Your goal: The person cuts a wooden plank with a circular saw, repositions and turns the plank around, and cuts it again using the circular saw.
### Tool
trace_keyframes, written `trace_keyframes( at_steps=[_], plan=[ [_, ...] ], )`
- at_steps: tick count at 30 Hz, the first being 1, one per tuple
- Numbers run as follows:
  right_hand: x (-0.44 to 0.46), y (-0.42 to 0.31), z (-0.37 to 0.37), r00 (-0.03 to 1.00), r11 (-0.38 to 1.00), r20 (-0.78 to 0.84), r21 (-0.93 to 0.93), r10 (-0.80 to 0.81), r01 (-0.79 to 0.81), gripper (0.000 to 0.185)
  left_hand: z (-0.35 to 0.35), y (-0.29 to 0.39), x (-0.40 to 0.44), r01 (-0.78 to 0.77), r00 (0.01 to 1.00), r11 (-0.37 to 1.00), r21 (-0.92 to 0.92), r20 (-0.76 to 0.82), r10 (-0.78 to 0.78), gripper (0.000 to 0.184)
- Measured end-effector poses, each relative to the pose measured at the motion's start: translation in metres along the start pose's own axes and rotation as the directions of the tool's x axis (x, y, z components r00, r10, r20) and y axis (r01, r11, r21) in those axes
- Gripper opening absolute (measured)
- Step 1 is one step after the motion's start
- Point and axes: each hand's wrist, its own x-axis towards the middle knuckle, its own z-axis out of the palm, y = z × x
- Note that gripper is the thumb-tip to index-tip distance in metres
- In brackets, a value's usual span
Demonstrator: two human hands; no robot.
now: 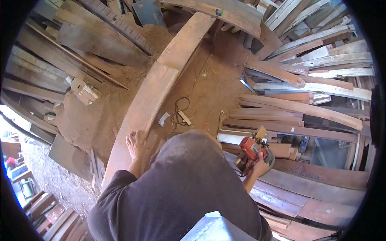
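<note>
My left hand (136, 145) rests on the near part of a long reddish-brown wooden plank (148, 100). Its fingers are spread on the wood. Off to the right, my right hand (260, 166) is closed around a red handheld power tool (250, 149) with dark and metal parts. The tool is held away from the plank, over stacked boards; its exact kind is hard to make out. At its far end, the plank meets a curved wooden beam (237, 18). My dark-clothed body hides the lower middle of the view.
Sawdust (80, 116) covers the floor. A black cord (177, 116) lies beside a small wood piece (185, 117) and a white scrap (163, 119). Piled boards (297, 108) crowd the right side. More large planks (92, 44) lean at upper left.
</note>
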Motion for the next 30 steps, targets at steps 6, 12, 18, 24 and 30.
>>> trace_keyframes(
  at_steps=[6,12,18,24,30],
  plan=[
    [0.012,-0.013,0.041,0.959,0.943,0.077,0.178,0.272,-0.281,0.035,0.013,-0.006,0.004,-0.019,1.000,0.999,0.027,-0.015,0.019,0.075],
    [0.049,-0.016,0.115,0.983,0.995,0.170,0.067,0.063,-0.076,0.034,0.008,0.006,0.008,0.052,0.997,0.999,0.004,0.062,-0.052,0.071],
    [0.126,-0.011,0.224,0.947,0.986,0.317,-0.164,0.042,0.011,0.036,0.003,0.020,0.020,0.211,0.966,0.977,-0.018,0.157,-0.206,0.054],
    [0.219,0.047,0.374,0.850,0.972,0.494,-0.220,0.182,-0.080,0.037,-0.031,0.106,0.096,0.262,0.943,0.949,0.178,0.163,-0.291,0.050],
    [0.293,0.157,0.532,0.792,0.946,0.566,-0.322,0.230,-0.044,0.039,0.000,0.244,0.279,0.370,0.880,0.922,-0.113,0.361,-0.309,0.070]
  ],
)
